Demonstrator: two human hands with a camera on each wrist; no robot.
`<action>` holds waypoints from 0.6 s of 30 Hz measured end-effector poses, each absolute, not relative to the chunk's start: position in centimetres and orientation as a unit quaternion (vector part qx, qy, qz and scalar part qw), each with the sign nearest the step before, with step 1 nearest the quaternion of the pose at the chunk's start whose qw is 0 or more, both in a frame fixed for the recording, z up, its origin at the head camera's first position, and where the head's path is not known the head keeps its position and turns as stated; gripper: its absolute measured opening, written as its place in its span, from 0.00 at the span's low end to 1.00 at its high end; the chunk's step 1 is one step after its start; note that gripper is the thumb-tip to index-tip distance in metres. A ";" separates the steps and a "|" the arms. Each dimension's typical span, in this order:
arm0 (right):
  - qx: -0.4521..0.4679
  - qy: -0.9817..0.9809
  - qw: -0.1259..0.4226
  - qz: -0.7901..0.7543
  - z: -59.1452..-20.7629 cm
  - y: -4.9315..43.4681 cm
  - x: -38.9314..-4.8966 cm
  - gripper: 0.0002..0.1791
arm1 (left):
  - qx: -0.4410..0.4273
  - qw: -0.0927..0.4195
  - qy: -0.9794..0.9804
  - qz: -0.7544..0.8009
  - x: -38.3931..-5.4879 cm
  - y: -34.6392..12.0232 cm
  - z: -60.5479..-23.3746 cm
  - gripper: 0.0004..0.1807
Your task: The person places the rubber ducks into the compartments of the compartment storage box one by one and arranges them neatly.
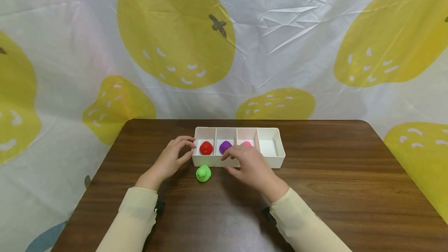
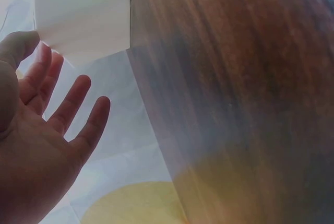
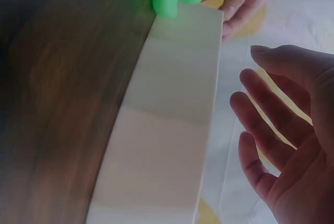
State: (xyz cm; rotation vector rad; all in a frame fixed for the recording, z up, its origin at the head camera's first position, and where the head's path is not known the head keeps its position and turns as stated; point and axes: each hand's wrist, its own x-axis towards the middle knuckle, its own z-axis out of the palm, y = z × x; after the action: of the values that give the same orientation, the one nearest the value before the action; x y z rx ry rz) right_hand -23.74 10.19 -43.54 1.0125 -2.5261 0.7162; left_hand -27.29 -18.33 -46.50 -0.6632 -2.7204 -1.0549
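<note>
A white divided tray (image 1: pixel 275 161) lies on the table. In its leftmost compartment sits a red toy (image 1: pixel 206 148), with a purple toy (image 1: pixel 225 147) in the one beside it. Further right is a pink toy (image 1: pixel 247 143), partly hidden by my right hand. A green rubber duck (image 1: pixel 203 174) stands on the table against the tray's front left. At the tray's left end is my left hand (image 1: pixel 170 158), its fingertips at or touching the tray's edge, fingers loosely bent. Over the tray's front wall hovers my right hand (image 1: pixel 252 166), fingers relaxed and holding nothing.
Brown wood table (image 1: pixel 336 189) extends on both sides of the tray and in front of it. Behind the table hangs a white curtain (image 1: pixel 280 49) printed with yellow fruit. The tray's rightmost compartment (image 1: pixel 268 148) shows its bare floor.
</note>
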 end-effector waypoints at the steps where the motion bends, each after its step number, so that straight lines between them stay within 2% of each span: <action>1: 0.355 -0.885 0.157 0.256 -43.6 10.0 -23.7 0.12 | -0.221 0.075 -0.907 -0.351 -27.3 -18.3 -46.5 0.09; 18: 0.351 -0.884 0.109 0.288 -44.8 7.8 -23.1 0.14 | -0.222 0.074 -0.905 -0.355 -27.3 -18.4 -46.5 0.10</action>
State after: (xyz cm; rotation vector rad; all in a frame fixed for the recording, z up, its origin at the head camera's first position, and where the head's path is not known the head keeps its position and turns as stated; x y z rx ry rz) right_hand -23.15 7.77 -44.83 1.0322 -2.6002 0.8472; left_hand -27.33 -18.36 -46.49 -0.6662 -2.7173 -1.0663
